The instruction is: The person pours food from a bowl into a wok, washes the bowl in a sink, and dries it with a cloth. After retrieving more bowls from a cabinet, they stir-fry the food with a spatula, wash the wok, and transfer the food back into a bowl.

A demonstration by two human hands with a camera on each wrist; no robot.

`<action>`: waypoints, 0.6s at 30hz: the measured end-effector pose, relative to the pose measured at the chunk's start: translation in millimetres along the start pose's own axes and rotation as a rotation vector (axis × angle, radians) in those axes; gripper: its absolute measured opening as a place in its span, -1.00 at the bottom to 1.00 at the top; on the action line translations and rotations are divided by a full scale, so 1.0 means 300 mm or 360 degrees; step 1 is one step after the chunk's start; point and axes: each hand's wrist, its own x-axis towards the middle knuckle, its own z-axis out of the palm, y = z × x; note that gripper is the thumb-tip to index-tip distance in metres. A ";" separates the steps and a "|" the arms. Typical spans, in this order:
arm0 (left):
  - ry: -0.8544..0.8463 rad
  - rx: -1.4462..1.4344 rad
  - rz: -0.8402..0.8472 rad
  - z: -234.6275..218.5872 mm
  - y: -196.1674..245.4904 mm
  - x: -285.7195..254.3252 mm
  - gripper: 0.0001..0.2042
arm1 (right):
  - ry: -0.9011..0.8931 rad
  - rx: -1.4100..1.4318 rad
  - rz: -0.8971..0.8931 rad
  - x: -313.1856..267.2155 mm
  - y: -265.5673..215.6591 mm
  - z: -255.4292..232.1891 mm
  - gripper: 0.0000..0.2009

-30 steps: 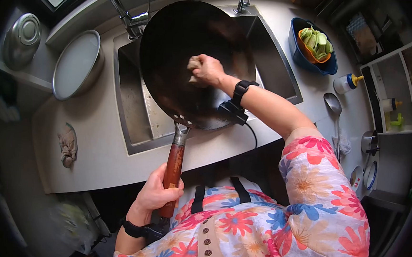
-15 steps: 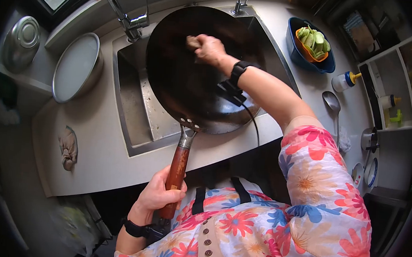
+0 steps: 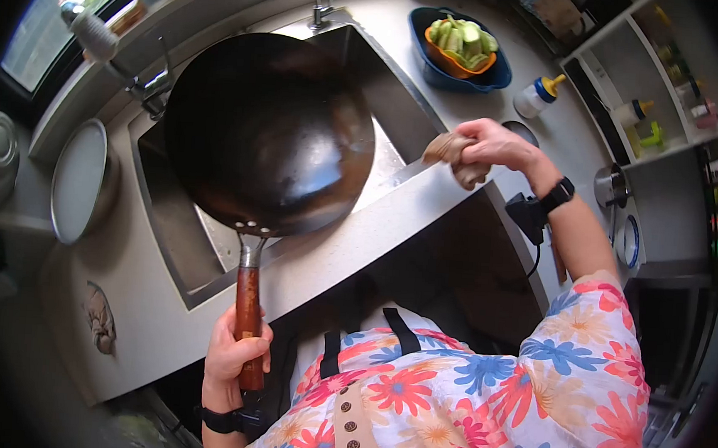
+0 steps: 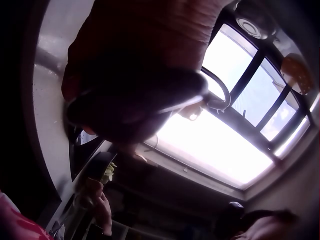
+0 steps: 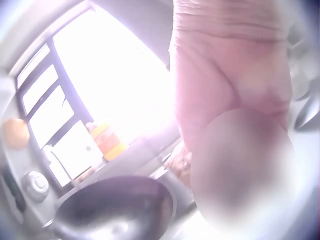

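A large dark wok (image 3: 269,134) lies tilted over the sink, its inside facing up. My left hand (image 3: 232,352) grips its reddish wooden handle (image 3: 248,299), fingers wrapped around it below the counter's front edge. Right of the wok, my right hand (image 3: 502,147) holds a crumpled brown cloth (image 3: 463,160) that hangs above the counter edge, apart from the wok. In the right wrist view the wok (image 5: 115,207) shows low at the left, and the right hand (image 5: 230,75) fills the upper right. The left hand (image 4: 145,45) is dark in the left wrist view.
A blue basin (image 3: 452,79) with an orange bowl of cut green vegetables (image 3: 463,41) stands behind the right hand, near a yellow-tipped bottle (image 3: 538,97). Left are the faucet (image 3: 150,93), a large metal bowl (image 3: 81,180) and another cloth (image 3: 99,318) on the counter.
The right hand has left the wok's inside with the cloth and moved right, over the counter edge. The head view has turned rightward; the left hand keeps its grip on the handle.
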 end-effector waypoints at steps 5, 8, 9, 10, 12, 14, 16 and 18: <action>0.0090 0.0029 0.0110 0.063 0.000 0.011 -0.59 | 0.1401 0.0848 0.0355 -0.293 0.344 -0.195 -0.51; 0.0042 0.0007 0.0110 0.086 -0.010 0.021 -0.60 | 0.1833 0.0802 0.0396 -0.403 0.586 -0.174 -0.42; 0.0060 0.0002 0.0140 0.096 -0.016 0.021 -0.60 | 0.1729 0.0362 0.0648 -0.452 0.653 -0.150 -0.44; 0.0080 -0.0010 0.0171 0.105 -0.022 0.021 -0.60 | 0.1533 0.0016 0.0673 -0.507 0.713 -0.106 -0.47; 0.0087 -0.0006 0.0188 0.138 -0.032 0.020 -0.60 | 0.1452 -0.0672 0.0663 -0.613 0.723 -0.005 -0.54; 0.0119 0.0000 0.0224 0.160 -0.047 0.014 -0.61 | 0.1714 -0.1003 0.0554 -0.692 0.629 0.072 -0.63; 0.0105 -0.0015 0.0236 0.179 -0.062 0.009 -0.61 | 0.1540 -0.0766 0.0816 -0.758 0.585 0.102 -0.64; 0.0065 -0.0024 0.0265 0.178 -0.076 0.006 -0.60 | 0.1161 -0.0522 0.1183 -0.819 0.621 0.148 -0.67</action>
